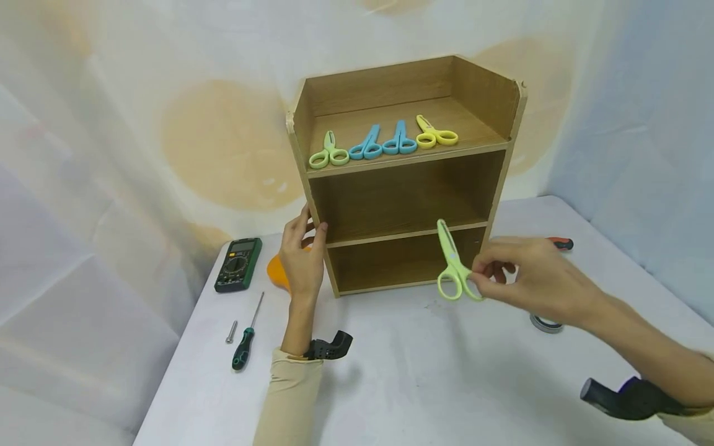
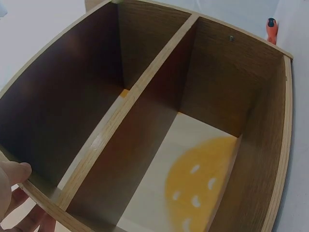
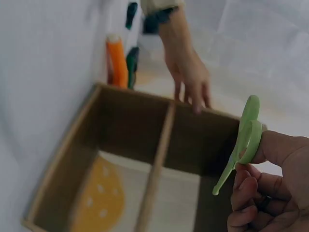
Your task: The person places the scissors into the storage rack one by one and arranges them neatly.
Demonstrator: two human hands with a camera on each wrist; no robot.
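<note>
A wooden three-tier shelf [image 1: 407, 163] stands on the table. My left hand [image 1: 304, 263] grips its left side panel, the thumb [image 2: 18, 171] over the front edge and the other fingers outside. In front of the shelf's right half, my right hand [image 1: 535, 279] pinches light-green scissors [image 1: 448, 244] by one handle loop, held in the air with the blades up. On the top tier lie another pair of green scissors [image 1: 330, 141], two blue pairs of scissors [image 1: 372, 137] and yellow scissors [image 1: 426, 126], side by side. The two lower tiers show bare wood.
Left of the shelf lie a multimeter [image 1: 238, 263], a green-handled screwdriver [image 1: 242, 350], a bolt [image 1: 231, 332] and an orange object [image 1: 276, 272] partly behind my left hand. To the right are a dark round roll [image 1: 545, 323] and a red-and-black handle [image 1: 561, 243].
</note>
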